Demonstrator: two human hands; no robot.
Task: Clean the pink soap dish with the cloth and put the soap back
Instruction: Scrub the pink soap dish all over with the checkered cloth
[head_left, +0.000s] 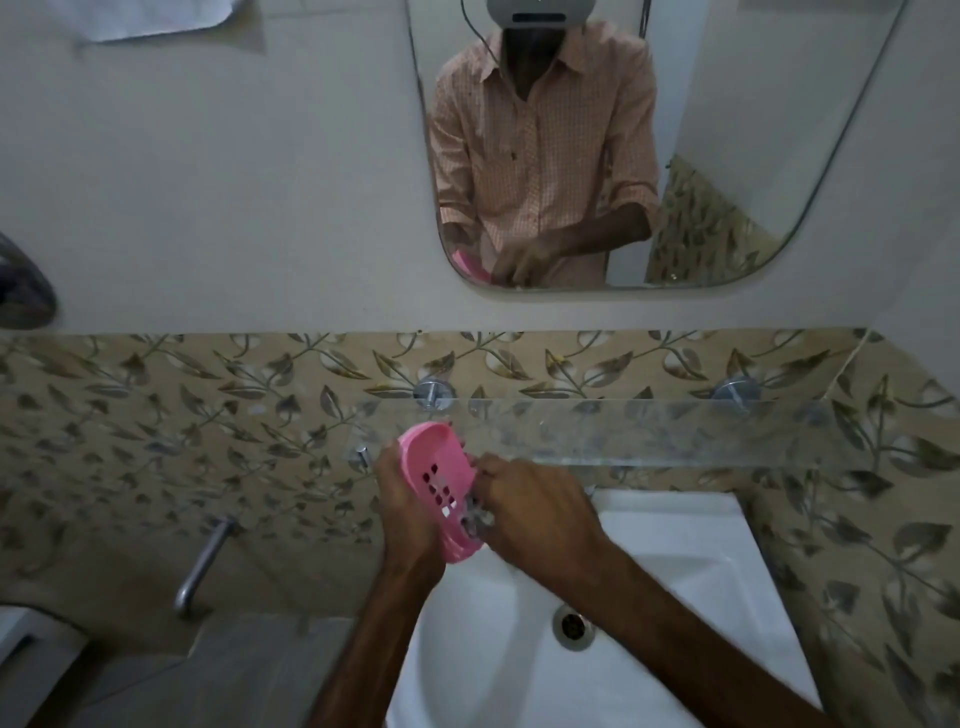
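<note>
My left hand (402, 506) grips the pink soap dish (439, 467) from its left side and holds it tilted above the back edge of the white sink (691, 551). The dish has several small drain holes in its floor. My right hand (535, 509) is closed at the dish's lower right edge, with a small blurred grey-white thing between its fingers that may be the cloth; I cannot tell for sure. No soap is visible.
A glass shelf (675, 428) on two metal mounts runs along the leaf-patterned tiles just behind the dish. A metal tap (205, 564) juts from the wall at the left. The sink drain (573, 626) lies below my right arm. A mirror (727, 156) hangs above.
</note>
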